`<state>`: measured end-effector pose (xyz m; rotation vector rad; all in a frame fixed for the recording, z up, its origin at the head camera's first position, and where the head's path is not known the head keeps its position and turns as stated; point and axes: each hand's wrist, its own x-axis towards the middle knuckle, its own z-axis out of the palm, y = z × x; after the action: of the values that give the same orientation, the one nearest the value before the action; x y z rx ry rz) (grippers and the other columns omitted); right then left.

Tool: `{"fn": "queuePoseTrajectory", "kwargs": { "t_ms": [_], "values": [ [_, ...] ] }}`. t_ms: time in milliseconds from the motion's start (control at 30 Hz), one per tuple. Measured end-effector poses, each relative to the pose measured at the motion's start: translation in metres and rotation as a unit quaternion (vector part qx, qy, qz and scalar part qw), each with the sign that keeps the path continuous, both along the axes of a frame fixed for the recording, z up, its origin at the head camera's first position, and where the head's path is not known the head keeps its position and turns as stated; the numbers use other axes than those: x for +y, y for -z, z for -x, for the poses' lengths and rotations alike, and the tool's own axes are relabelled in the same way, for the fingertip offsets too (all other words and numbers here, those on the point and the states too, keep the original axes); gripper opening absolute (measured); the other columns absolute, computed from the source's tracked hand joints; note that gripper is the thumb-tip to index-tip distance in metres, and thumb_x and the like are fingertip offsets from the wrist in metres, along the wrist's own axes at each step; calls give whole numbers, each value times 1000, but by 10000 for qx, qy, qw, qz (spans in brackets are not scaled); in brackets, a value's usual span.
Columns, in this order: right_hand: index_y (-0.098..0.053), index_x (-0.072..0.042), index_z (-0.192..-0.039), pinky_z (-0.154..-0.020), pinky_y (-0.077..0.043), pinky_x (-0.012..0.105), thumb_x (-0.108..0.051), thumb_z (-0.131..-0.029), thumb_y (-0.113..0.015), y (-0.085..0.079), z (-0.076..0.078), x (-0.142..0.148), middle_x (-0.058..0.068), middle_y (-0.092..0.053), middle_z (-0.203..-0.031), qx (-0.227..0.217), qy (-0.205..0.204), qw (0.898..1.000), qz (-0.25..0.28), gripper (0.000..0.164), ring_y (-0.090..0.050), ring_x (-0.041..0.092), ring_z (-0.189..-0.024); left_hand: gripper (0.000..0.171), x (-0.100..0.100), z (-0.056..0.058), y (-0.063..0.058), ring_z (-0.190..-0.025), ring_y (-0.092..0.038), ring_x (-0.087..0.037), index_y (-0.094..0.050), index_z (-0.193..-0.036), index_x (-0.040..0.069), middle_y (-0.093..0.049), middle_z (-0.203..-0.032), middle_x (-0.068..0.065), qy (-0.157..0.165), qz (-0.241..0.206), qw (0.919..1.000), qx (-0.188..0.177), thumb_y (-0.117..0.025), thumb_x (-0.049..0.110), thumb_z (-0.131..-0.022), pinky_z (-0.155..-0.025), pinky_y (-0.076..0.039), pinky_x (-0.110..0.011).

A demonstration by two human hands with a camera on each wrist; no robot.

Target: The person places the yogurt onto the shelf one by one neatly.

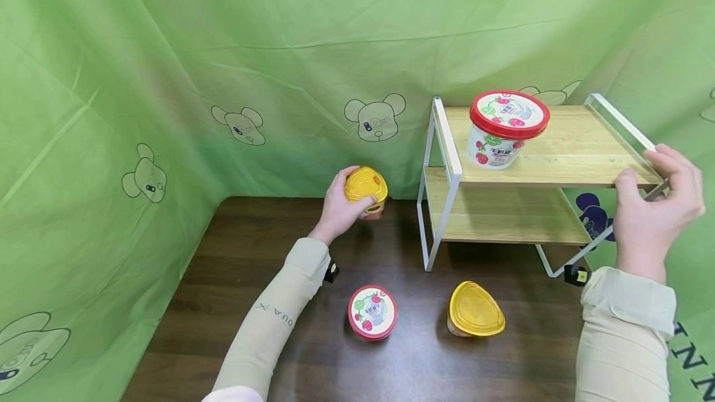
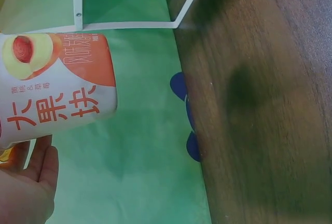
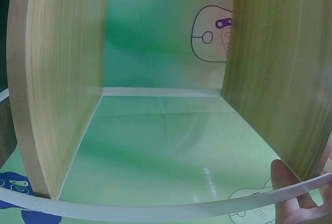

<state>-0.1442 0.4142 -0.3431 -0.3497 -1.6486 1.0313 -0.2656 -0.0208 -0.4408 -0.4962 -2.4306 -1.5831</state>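
In the head view, the left hand [image 1: 339,206] pinches a cup [image 1: 365,185] by its yellow lid, at the surface's far side, left of the rack [image 1: 505,216]. The right hand [image 1: 659,203] grips the rack's near right corner, probably to steady it. One tub [image 1: 505,129] stands left on the top shelf [image 1: 592,151]; another tub [image 1: 372,312] and a second cup [image 1: 475,310] rest nearer. The left wrist view shows the pinched cup off the surface [image 2: 275,146], its lid grip leaving the print uncovered. The right wrist view shows fingers [image 3: 282,175] at the frame [image 3: 155,212].
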Motion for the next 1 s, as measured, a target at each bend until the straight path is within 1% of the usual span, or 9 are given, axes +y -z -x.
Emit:
{"fn": "queuePoseTrajectory", "kwargs": {
  "t_ms": [267, 433, 533, 667, 900, 1000],
  "values": [
    [-75, -5, -113, -96, -51, 24, 4, -83, -60, -1, -1, -3, -1, -65, -124, -24, 22, 10000, 22, 35, -57, 15, -116, 72, 5, -8, -2, -111, -53, -21, -48, -144, 19, -55, -130, -1, 141, -30, 9998, -101, -81, 24, -80, -93, -49, -39],
    [-75, -5, -113, -96, -51, 24, 4, -83, -60, -1, -1, -3, -1, -65, -123, -29, 12, 10000, 25, 35, -57, 15, -116, 71, 7, -12, -3, -110, -53, -20, -48, -143, 18, -55, -129, -1, 228, -35, 9997, 4, -80, 24, -81, -92, -49, -40],
    [-75, -6, -113, -96, -51, 24, 4, -83, -60, 0, -1, -2, -2, -65, -124, -40, 4, 10000, 14, 35, -57, 15, -116, 71, 8, -14, -4, -109, -54, -20, -49, -143, 18, -56, -127, -2, 248, -22, 9997, 78, -81, 24, -80, -91, -49, -39],
    [-75, -6, -113, -97, -51, 24, 4, -83, -61, 1, 0, 0, -1, -64, -124, -43, -9, 10000, 45, 35, -56, 15, -117, 72, 10, -16, -4, -108, -55, -20, -48, -144, 18, -56, -127, -1, 296, -38, 9995, 77, -80, 24, -80, -90, -50, -39],
    [-75, -3, -113, -97, -51, 25, 7, -82, -60, -1, 0, -1, 2, -64, -125, 12, -102, 9995, 292, 36, -56, 16, -117, 73, 13, -17, -1, -105, -56, -17, -50, -142, 20, -57, -125, 3, 330, -82, 9993, 132, -83, 26, -78, -88, -51, -37],
    [-75, -3, -113, -97, -51, 25, 7, -82, -60, -2, 0, -2, 2, -64, -125, 26, -99, 9997, 232, 36, -56, 16, -117, 73, 14, -18, -2, -104, -57, -17, -51, -141, 21, -59, -124, 3, 357, -120, 9992, 162, -85, 29, -76, -87, -52, -37]
  ]
}}
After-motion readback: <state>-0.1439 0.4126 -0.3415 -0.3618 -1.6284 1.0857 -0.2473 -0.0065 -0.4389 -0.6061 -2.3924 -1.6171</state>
